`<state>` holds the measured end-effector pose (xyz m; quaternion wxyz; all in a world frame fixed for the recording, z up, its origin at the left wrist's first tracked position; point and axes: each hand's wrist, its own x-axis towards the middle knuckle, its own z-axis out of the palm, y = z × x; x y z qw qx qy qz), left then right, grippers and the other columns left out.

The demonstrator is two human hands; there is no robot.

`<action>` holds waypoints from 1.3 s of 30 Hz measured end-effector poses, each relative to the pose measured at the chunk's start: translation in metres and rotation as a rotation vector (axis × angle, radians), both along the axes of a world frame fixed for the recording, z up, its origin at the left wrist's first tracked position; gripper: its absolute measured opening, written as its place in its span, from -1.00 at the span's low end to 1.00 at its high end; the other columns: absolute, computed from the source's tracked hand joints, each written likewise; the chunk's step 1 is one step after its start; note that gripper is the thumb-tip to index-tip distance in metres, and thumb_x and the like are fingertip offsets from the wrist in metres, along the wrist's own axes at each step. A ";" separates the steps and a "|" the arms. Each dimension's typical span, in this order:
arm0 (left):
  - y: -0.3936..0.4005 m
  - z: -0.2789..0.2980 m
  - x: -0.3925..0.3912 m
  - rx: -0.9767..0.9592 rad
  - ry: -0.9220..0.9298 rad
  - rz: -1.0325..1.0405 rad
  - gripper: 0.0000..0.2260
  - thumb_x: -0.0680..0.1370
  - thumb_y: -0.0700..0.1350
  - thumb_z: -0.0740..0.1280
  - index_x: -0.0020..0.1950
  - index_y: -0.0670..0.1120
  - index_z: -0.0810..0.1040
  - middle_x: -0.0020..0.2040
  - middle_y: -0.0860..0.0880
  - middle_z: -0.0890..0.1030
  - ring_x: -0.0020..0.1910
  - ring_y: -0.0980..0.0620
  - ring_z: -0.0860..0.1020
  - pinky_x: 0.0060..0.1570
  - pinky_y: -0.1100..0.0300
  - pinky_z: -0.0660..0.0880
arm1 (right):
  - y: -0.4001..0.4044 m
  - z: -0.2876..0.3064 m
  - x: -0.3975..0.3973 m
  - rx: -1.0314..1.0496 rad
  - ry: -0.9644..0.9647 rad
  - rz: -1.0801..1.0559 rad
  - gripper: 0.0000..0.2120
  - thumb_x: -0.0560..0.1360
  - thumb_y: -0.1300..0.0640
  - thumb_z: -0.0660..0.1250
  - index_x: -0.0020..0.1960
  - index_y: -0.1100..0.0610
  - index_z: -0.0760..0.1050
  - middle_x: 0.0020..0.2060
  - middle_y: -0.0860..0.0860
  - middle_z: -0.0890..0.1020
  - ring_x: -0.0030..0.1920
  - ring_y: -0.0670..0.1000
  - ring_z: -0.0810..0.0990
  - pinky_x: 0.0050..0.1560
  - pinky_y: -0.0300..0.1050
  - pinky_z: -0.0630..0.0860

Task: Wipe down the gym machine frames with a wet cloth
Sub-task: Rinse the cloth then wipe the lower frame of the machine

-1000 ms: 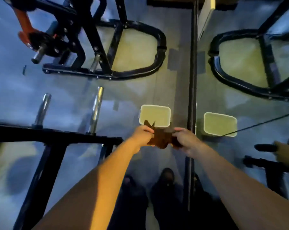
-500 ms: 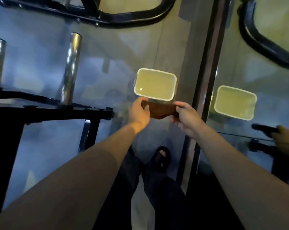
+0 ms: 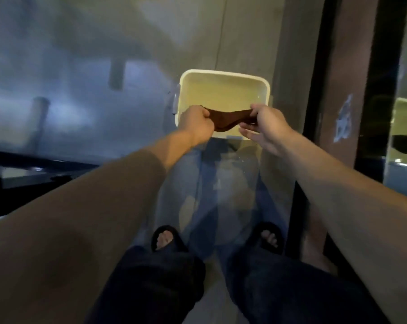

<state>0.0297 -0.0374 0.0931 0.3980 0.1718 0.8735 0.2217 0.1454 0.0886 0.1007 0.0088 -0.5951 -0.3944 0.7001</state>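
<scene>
Dark brown cloth (image 3: 229, 119), stretched between both hands over the near edge of a cream plastic tub (image 3: 224, 77) sitting on the floor. There's only the head view, looking straight down.

The left hand (image 3: 196, 126) is balled into a fist round the cloth's left end, so that end is hidden inside the fist. The right hand (image 3: 266, 126) pinches the right end between thumb and upper fingers, while its lower fingers stick out loosely underneath. The cloth sags a bit in the middle and hangs above the tub's front rim; whether it touches the rim is hard to tell. The tub looks like it has pale liquid in it, though the level is hard to read in this light.

Below the arms you get two feet in black open-toe slippers (image 3: 168, 239) and dark trousers, cut off by the bottom edge. The floor (image 3: 81, 90) is shiny and full of blurry reflections. On the left a dark machine frame (image 3: 34, 164) pokes in, mostly cropped and murky. On the right there's a black vertical strip (image 3: 314, 90) edging what looks like a mirror (image 3: 405, 113), with a yellowish shape at the far right that's cut off.
</scene>
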 end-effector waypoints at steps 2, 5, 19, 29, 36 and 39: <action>0.005 -0.033 -0.008 -0.047 0.065 -0.202 -0.59 0.54 -0.35 0.30 0.40 -0.23 0.50 0.37 -0.22 0.52 0.35 -0.19 0.50 0.37 0.07 0.43 | 0.009 -0.032 -0.009 -0.007 -0.004 0.134 -0.61 0.61 0.44 0.12 0.39 0.19 0.35 0.04 0.24 0.52 -0.21 0.07 0.63 -0.19 -0.09 0.70; 0.011 -0.086 -0.022 -0.071 0.262 -0.431 -0.63 0.56 -0.32 0.34 0.38 -0.22 0.49 0.38 -0.24 0.41 0.32 -0.22 0.46 0.36 -0.02 0.43 | 0.024 -0.080 -0.023 0.189 -0.107 0.585 -0.49 0.64 0.42 0.20 0.54 0.15 0.29 0.14 0.31 0.62 -0.22 0.12 0.72 -0.17 -0.01 0.72; 0.069 -0.156 -0.080 -0.045 0.513 -0.848 -0.52 0.50 0.28 0.42 0.31 0.06 0.54 0.38 -0.02 0.44 0.35 -0.09 0.33 0.35 -0.05 0.38 | 0.087 -0.136 -0.076 0.654 -0.196 1.031 -0.67 0.70 -0.03 0.26 0.34 0.14 0.57 0.19 0.05 0.62 0.22 0.07 0.58 0.21 -0.05 0.54; 0.057 -0.143 -0.094 0.011 0.386 -0.569 -0.77 0.57 -0.26 0.33 0.16 0.02 0.56 0.07 -0.04 0.57 0.07 -0.07 0.51 -0.02 0.18 0.39 | 0.083 -0.138 -0.059 1.125 -0.328 1.191 -0.78 0.64 0.06 0.26 0.11 0.14 0.63 -0.03 0.13 0.69 -0.03 0.17 0.65 0.05 0.08 0.64; 0.052 -0.121 -0.077 0.000 0.480 -0.614 -0.91 0.58 -0.07 0.34 -0.09 -0.04 0.58 -0.23 0.01 0.54 -0.12 -0.05 0.56 -0.30 0.17 0.36 | 0.060 -0.129 -0.068 1.349 -0.489 1.299 -0.89 0.54 0.18 0.29 0.05 0.08 0.49 -0.08 0.07 0.61 -0.09 0.18 0.59 -0.17 -0.01 0.49; 0.054 -0.111 -0.082 0.020 0.393 -0.577 -0.87 0.60 -0.02 0.34 -0.07 -0.03 0.64 -0.17 -0.03 0.62 -0.12 -0.02 0.58 -0.22 0.15 0.45 | 0.066 -0.123 -0.068 1.322 -0.482 1.252 -0.88 0.57 0.07 0.26 0.08 0.07 0.45 -0.09 0.03 0.55 -0.05 0.15 0.56 -0.14 -0.02 0.43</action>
